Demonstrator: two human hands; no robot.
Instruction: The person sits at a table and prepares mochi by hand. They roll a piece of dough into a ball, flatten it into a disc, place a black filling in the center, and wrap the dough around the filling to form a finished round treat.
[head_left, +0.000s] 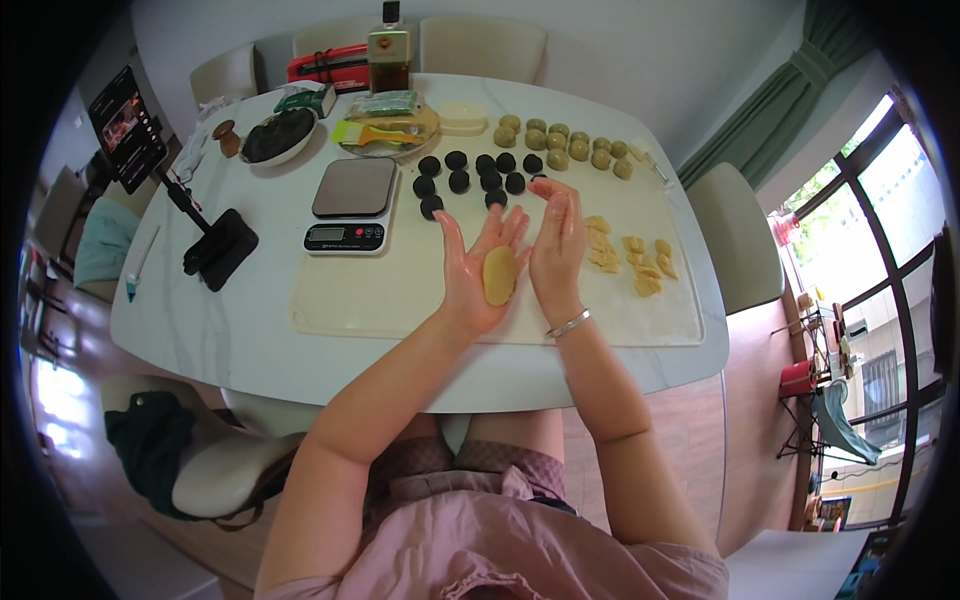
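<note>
My left hand (484, 281) is palm up with its fingers spread, and a flat oval disc of yellow dough (499, 277) rests on the palm. Close by on the right is my right hand (556, 251), raised with its palm turned inward and fingers slightly curved; I see nothing in it. A bracelet circles that wrist. Both hands are over a cream-coloured mat (375, 300). Beyond them lie several dark round balls (459, 181), one partly hidden behind my right fingertips. Pieces of yellow dough (643, 266) lie in loose groups to the right.
Left of the balls stands a kitchen scale (354, 199). Several greenish-yellow balls (556, 141) sit at the mat's far right. Farther back are a bowl of dark paste (279, 139), a yellow brush (375, 135) and a tall bottle (390, 56). A phone on a stand (127, 127) is at the left.
</note>
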